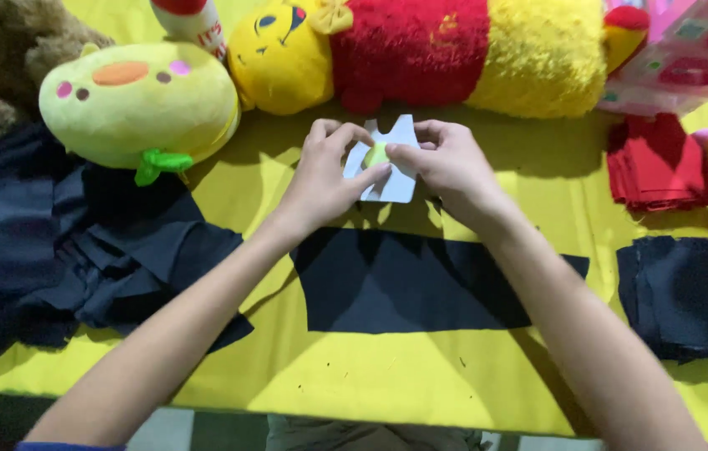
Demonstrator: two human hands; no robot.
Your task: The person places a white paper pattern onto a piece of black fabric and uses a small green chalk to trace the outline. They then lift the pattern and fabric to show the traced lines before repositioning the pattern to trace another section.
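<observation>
Both my hands meet above the yellow cloth surface (354, 384). Between them they hold a small white paper cut-out (397, 182) with a notched top edge. A small yellow-green piece (376, 155) sits against the paper, pinched by the fingertips of my left hand (322, 175) and my right hand (447, 164). Under my wrists lies a flat rectangle of dark navy fabric (404, 288).
A round green-yellow plush (141, 100) lies at the back left, a yellow and red plush bear (421, 50) along the back. Crumpled dark fabric (53, 250) is piled at left. Folded red cloth (659, 163) and stacked dark cloth squares (688, 296) sit at right, a plastic package (688, 54) beyond.
</observation>
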